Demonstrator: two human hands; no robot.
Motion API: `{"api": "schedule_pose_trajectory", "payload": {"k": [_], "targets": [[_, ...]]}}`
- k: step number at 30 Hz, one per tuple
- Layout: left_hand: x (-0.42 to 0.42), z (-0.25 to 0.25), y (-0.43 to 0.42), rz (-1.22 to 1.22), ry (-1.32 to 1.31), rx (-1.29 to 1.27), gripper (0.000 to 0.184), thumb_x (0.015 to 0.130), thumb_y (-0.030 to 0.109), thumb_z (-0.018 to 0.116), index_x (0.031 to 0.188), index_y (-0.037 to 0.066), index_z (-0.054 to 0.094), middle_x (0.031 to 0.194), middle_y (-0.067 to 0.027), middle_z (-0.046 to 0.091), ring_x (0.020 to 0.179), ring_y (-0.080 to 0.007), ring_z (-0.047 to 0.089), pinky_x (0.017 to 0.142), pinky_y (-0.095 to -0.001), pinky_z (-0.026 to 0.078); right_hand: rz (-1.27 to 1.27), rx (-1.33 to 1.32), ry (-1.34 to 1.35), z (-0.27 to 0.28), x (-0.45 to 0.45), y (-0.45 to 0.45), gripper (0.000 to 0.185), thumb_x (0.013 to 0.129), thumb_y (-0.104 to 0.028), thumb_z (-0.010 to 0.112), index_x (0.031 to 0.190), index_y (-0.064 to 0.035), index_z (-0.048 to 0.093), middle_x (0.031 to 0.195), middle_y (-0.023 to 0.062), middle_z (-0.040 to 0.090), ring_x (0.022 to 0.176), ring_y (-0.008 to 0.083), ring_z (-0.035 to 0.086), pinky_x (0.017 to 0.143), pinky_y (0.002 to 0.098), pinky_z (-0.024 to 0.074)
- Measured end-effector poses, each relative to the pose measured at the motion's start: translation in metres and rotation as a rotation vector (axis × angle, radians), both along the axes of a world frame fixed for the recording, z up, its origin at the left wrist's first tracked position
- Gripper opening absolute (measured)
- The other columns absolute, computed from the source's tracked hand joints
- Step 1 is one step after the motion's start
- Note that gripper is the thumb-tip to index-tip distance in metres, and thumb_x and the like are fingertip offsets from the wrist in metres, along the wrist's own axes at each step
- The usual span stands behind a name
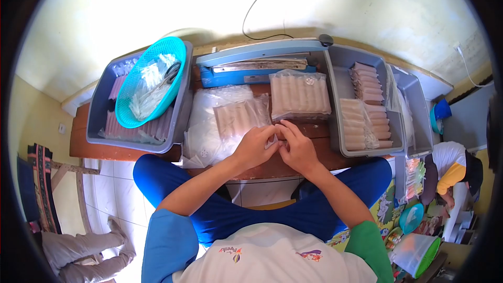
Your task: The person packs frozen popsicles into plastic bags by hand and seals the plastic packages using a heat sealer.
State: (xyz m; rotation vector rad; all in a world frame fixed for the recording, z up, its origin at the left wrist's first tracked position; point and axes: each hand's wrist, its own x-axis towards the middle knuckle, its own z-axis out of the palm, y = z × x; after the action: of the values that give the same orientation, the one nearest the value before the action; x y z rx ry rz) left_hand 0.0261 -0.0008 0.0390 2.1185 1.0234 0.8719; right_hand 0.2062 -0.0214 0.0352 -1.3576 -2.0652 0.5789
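My left hand (255,148) and my right hand (297,149) meet over the table's front edge, fingertips pinched together. A small whitish piece (271,142) shows between the fingers; its kind is too small to tell. Just beyond my left hand lies a clear plastic bag holding a row of pinkish-brown sticks (238,119). Flat clear plastic bags (201,139) are spread under and left of it. Behind my right hand sits a fuller bag of the same sticks (298,94), with a small round label on it.
A blue sealing machine (262,47) stands at the back. At left, a grey bin (181,120) of wrapped sticks bears a turquoise basket (121,110) with plastic and scissors (172,72). Another grey bin (335,126) holds stick packs. Other people (453,167) are at the sides.
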Motion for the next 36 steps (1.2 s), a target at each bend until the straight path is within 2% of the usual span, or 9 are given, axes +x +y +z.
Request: {"api": "schedule_pose_trajectory", "payload": {"k": [5,9,10,14,22,24,27,30,36], "targets": [[0.046,0.019,0.023,-0.018,-0.186,-0.135,0.023,0.084,0.011,0.071,0.102,0.001,0.061,0.086,-0.0129,0.065,0.076,-0.0254,0.063,0.071,-0.0361,0.051,-0.066,0.146,0.088,0.03,0.048,0.018,0.03,0.08,-0.004,0.063,0.109,-0.0046,0.065,0.11,0.0162,0.065,0.092,0.0361,0.066,0.076,0.0427,0.056],[0.099,0.031,0.047,-0.057,-0.172,-0.082,0.022,0.083,0.009,0.071,0.101,0.0,0.062,0.086,-0.0133,0.065,0.076,-0.0251,0.064,0.072,-0.0356,0.051,-0.143,0.115,0.076,0.042,0.107,0.041,0.021,0.081,-0.003,0.064,0.102,-0.002,0.067,0.094,0.0152,0.067,0.073,0.033,0.065,0.065,0.0389,0.0524],[0.115,0.03,0.053,-0.08,-0.208,-0.018,0.021,0.083,0.009,0.071,0.1,0.0,0.062,0.086,-0.0133,0.066,0.076,-0.0251,0.064,0.071,-0.0352,0.051,-0.168,0.207,0.068,0.041,0.122,0.048,0.016,0.082,-0.004,0.064,0.098,-0.0017,0.068,0.087,0.0138,0.068,0.067,0.0307,0.064,0.062,0.0375,0.0502],[0.17,0.026,0.08,-0.153,-0.196,0.053,0.019,0.083,0.009,0.071,0.098,0.001,0.063,0.088,-0.0138,0.067,0.078,-0.0259,0.066,0.07,-0.0345,0.051,-0.248,0.146,0.041,0.035,0.174,0.072,0.018,0.082,-0.008,0.063,0.098,-0.0039,0.07,0.082,0.0155,0.068,0.071,0.0337,0.065,0.066,0.0417,0.051],[0.268,0.022,0.126,-0.245,-0.12,0.031,0.019,0.081,0.01,0.071,0.097,0.0,0.069,0.088,-0.0159,0.069,0.081,-0.0289,0.067,0.075,-0.0369,0.052,-0.465,-0.02,-0.132,0.028,0.271,0.098,0.021,0.08,-0.006,0.062,0.098,-0.0051,0.073,0.091,0.0192,0.069,0.086,0.0371,0.067,0.076,0.0428,0.0528],[0.288,0.017,0.137,-0.287,-0.074,0.046,0.024,0.08,0.008,0.068,0.102,0.001,0.07,0.097,-0.019,0.07,0.09,-0.0345,0.067,0.082,-0.0403,0.052,-0.496,-0.047,-0.167,0.019,0.289,0.103,0.023,0.08,-0.005,0.061,0.099,-0.0056,0.073,0.094,0.0198,0.069,0.089,0.0373,0.067,0.079,0.043,0.0527],[0.312,0.01,0.149,-0.285,0.133,0.025,0.032,0.078,0.005,0.065,0.109,0.002,0.07,0.105,-0.0209,0.069,0.099,-0.038,0.065,0.088,-0.0434,0.051,-0.616,-0.13,-0.248,0.01,0.305,0.11,0.026,0.081,-0.004,0.059,0.101,-0.0074,0.074,0.099,0.0197,0.069,0.095,0.0368,0.067,0.083,0.0442,0.0522],[0.33,0.0,0.155,-0.3,0.169,-0.028,0.035,0.077,0.004,0.064,0.111,0.002,0.069,0.107,-0.0214,0.068,0.103,-0.0394,0.063,0.091,-0.045,0.05,-0.672,-0.206,-0.296,0.004,0.313,0.114,0.026,0.083,-0.005,0.057,0.102,-0.0089,0.074,0.103,0.0196,0.069,0.1,0.036,0.066,0.087,0.0445,0.0519],[0.343,-0.014,0.154,-0.324,0.303,-0.051,0.037,0.076,0.013,0.068,0.111,0.003,0.07,0.101,-0.0211,0.069,0.098,-0.0391,0.064,0.087,-0.0454,0.051,-0.714,-0.355,-0.422,0.014,0.304,0.112,0.027,0.086,-0.007,0.055,0.106,-0.0107,0.073,0.106,0.0201,0.069,0.103,0.0366,0.066,0.089,0.0462,0.0521]]}}
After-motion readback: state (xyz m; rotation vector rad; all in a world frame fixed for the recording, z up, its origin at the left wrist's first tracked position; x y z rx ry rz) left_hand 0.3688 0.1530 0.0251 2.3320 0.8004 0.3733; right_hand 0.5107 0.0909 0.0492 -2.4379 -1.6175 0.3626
